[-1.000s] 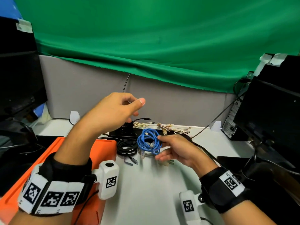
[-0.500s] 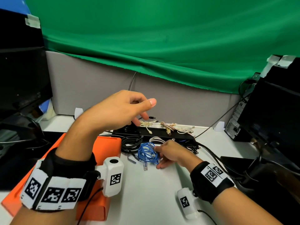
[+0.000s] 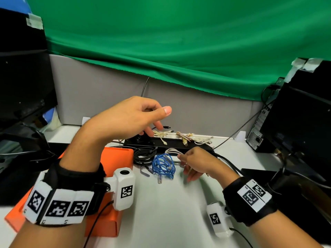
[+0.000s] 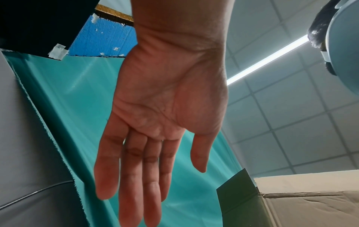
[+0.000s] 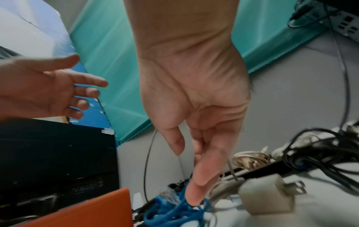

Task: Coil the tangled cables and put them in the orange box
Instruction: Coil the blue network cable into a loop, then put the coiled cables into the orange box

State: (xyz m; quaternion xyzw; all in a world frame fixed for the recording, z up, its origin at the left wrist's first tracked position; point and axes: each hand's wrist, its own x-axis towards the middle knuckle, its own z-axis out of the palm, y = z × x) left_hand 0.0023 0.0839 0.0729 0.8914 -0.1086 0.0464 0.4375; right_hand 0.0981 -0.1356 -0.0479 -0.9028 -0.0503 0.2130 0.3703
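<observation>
A coiled blue cable lies on the white table just right of the orange box. My right hand hovers low at the coil's right side, fingers straight, one fingertip touching the blue loops and holding nothing. A white cable lies under and behind that hand. A coiled black cable sits between the box and the blue coil. My left hand is raised above the box's far end, palm open and empty.
A black power strip with beige cables on it runs along the back. A white plug adapter lies by my right hand. A computer tower stands at the right, a dark monitor at the left.
My right hand carried the blue coil down from the air onto the table and let go of it. The left hand stayed raised, its fingers loosening.
</observation>
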